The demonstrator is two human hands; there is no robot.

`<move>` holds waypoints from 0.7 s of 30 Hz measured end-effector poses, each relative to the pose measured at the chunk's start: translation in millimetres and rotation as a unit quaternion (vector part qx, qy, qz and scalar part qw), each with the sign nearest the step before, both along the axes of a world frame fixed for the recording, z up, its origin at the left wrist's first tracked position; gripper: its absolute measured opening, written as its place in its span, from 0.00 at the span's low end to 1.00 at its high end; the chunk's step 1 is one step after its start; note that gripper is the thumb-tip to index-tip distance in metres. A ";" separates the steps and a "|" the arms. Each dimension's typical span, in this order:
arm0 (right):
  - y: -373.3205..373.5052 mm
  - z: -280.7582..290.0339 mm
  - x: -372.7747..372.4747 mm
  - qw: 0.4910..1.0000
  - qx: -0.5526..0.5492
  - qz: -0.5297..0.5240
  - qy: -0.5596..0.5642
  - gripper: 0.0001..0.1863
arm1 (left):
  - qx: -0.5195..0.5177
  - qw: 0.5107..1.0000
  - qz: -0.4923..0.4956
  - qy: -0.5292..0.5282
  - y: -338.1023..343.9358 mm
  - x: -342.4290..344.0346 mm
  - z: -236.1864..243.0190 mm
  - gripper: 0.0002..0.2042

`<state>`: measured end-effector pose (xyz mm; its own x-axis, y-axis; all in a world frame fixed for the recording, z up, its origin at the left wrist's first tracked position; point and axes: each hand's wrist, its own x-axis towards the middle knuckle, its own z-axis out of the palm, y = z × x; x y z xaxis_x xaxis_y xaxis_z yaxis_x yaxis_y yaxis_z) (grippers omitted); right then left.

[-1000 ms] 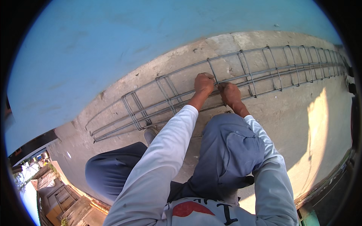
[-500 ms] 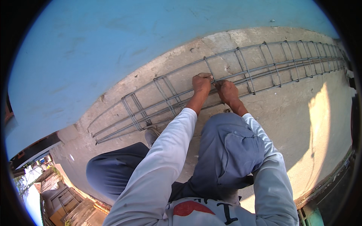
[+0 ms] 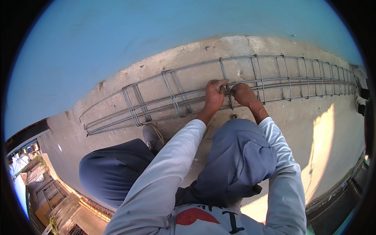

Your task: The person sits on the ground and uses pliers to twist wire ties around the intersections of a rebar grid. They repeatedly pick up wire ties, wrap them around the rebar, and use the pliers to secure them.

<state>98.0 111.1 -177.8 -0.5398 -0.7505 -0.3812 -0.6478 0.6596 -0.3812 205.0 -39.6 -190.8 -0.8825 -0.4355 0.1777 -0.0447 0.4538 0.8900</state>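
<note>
An outdoor construction site, on a raised concrete slab (image 3: 313,129). A long rebar cage (image 3: 172,94) lies along a blue wall (image 3: 137,39). Neighbouring rooftops (image 3: 43,188) show far below the edge.

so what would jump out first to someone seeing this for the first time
A long steel rebar cage lies on the concrete slab along a pale blue wall. At its middle, the left hand and right hand grip a stirrup between them, with grey-trousered knees crouched just below.
</note>
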 end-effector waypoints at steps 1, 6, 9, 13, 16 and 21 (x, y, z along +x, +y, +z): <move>9.0 -3.4 -9.5 0.995 0.047 0.078 0.042 0.12 | 0.011 1.000 0.012 -0.009 5.8 -5.2 1.8 0.14; -46.1 85.9 -12.3 0.988 0.131 0.078 -0.012 0.13 | 0.045 0.995 0.057 -0.067 -2.5 4.0 -9.9 0.20; -75.2 102.6 -17.2 0.982 0.173 0.080 -0.012 0.14 | 0.077 0.992 0.046 -0.087 -1.7 -0.1 -3.1 0.20; -99.1 87.5 -40.3 0.978 0.173 0.114 0.015 0.14 | 0.085 0.990 0.053 -0.100 2.2 -6.9 1.1 0.20; -94.2 72.8 -49.6 0.986 0.142 0.084 0.021 0.14 | 0.099 0.987 0.056 -0.113 3.1 -7.7 2.5 0.21; -71.2 86.7 -47.1 0.996 0.085 0.026 -0.002 0.12 | 0.065 0.988 0.075 -0.119 0.7 -5.7 -1.1 0.20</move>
<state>50.9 39.9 -91.2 -0.5003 -0.7025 -0.5061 -0.6820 0.6798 -0.2695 199.3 -38.9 -191.9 -0.8164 -0.5698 -0.0935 -0.3186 0.3095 0.8959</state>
